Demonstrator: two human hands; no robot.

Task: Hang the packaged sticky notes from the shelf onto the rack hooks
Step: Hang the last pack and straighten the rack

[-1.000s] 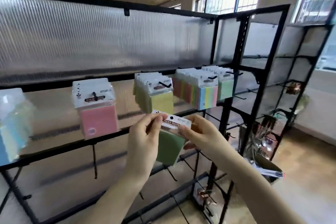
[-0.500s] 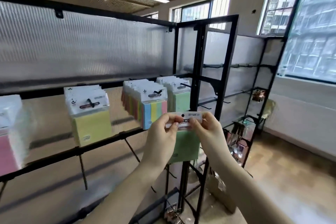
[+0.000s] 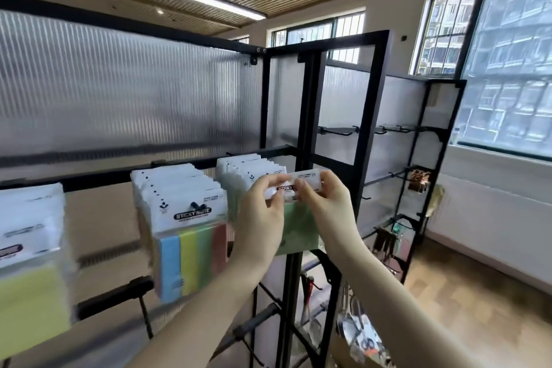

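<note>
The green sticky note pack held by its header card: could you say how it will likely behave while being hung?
The green sticky note pack probably hangs straight rather than flopping: its pad keeps a flat, square shape below the white header. It seems light, since the left hand and right hand carry it by fingertip pinches. The glossy wrapper may be slippery.

A stationery shop: black display racks (image 3: 304, 116) with hooks carry rows of packaged sticky notes (image 3: 191, 224).
</note>
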